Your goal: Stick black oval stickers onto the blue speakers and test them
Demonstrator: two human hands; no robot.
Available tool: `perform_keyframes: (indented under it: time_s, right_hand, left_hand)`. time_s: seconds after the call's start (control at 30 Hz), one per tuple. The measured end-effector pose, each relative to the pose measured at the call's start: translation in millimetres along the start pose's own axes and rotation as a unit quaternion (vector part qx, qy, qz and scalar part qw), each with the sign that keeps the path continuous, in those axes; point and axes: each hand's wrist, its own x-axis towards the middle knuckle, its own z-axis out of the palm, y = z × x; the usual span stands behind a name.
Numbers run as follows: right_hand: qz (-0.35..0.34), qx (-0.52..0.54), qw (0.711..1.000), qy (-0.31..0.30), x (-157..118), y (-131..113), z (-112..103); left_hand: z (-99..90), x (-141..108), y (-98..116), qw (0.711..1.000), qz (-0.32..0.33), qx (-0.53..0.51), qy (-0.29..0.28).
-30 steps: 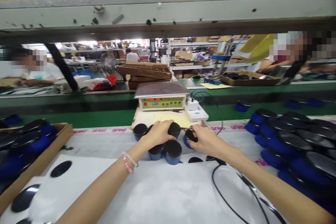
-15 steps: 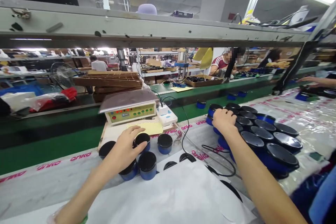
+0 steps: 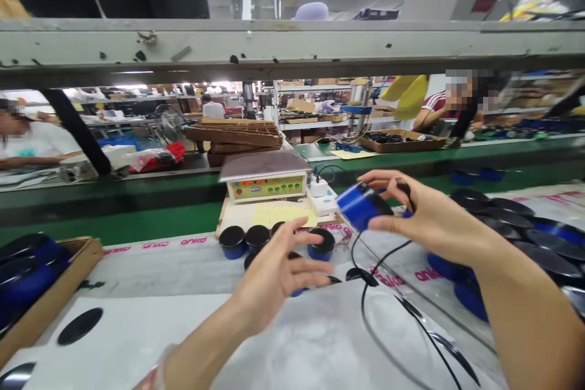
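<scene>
My right hand (image 3: pixel 402 207) holds a blue and black round case (image 3: pixel 363 206) tilted above the table, with a black cable hanging below it. My left hand (image 3: pixel 278 268) is raised with its fingers spread and nothing in it. Behind and beneath it stand several small blue cases with black tops (image 3: pixel 232 242), partly hidden by the fingers. Another such case (image 3: pixel 321 244) stands just right of its fingertips. White sheets (image 3: pixel 320 341) lie in front, over some black discs.
A control box with lit buttons (image 3: pixel 267 186) sits behind the small cases. At the right are stacked larger blue cases (image 3: pixel 548 262). A cardboard box (image 3: pixel 86 262) of blue cases stands left. People work beyond the green belt (image 3: pixel 155 216).
My right hand has come away from the right-hand stack toward the middle with a case in it. My left hand has lifted off the small cases. The view has turned left.
</scene>
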Motion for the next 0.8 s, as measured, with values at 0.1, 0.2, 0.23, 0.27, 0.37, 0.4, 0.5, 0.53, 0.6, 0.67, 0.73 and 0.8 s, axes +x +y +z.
perform_keyframes:
  time_s: [0.1,0.2,0.23,0.27,0.37,0.4,0.5,0.53,0.6,0.67,0.73,0.8]
  right_hand:
    - [-0.171,0.157,0.968,-0.098,-14.8,-39.4,15.1]
    - [-0.201,0.123,0.970,-0.062,-25.6,-57.3,27.0]
    - [-0.197,0.090,0.976,-0.033,-28.6,-60.4,29.0]
    - [-0.200,0.069,0.977,-0.008,-31.4,-63.1,30.1]
    - [-0.254,0.088,0.963,-0.001,-38.8,-72.0,31.2]
    - [-0.275,0.106,0.956,-0.009,-40.5,-75.1,31.8]
    - [-0.299,0.124,0.946,-0.034,-42.5,-80.9,36.8]
    - [-0.298,0.122,0.946,-0.039,-42.5,-81.1,39.3]
    - [-0.290,0.122,0.948,-0.044,-42.4,-79.4,45.0]
    - [-0.285,0.130,0.949,-0.037,-42.9,-77.1,50.4]
    - [-0.281,0.138,0.949,-0.026,-43.9,-76.2,54.9]
    - [-0.283,0.151,0.947,-0.015,-44.7,-77.4,58.4]
  left_hand:
    - [7.4,-1.1,0.4,0.972,-0.089,-0.175,-0.129]
    - [-1.5,-12.7,5.4,0.959,-0.091,-0.220,-0.156]
    - [-6.2,-18.3,7.3,0.961,-0.081,-0.222,-0.142]
    - [-10.9,-24.0,9.1,0.965,-0.069,-0.220,-0.126]
    - [-21.3,-38.6,11.9,0.972,-0.040,-0.213,-0.091]
    - [-23.3,-42.0,11.8,0.973,-0.030,-0.212,-0.082]
    - [-26.7,-48.7,9.1,0.977,0.002,-0.205,-0.057]
    - [-27.6,-50.1,7.8,0.978,0.009,-0.204,-0.045]
    - [-29.7,-52.2,5.7,0.977,0.005,-0.213,-0.022]
    - [-31.6,-53.5,4.6,0.975,-0.004,-0.224,0.000]
    - [-32.4,-54.3,4.7,0.974,-0.006,-0.227,0.006]
    - [-31.5,-54.6,5.5,0.974,-0.007,-0.226,-0.003]
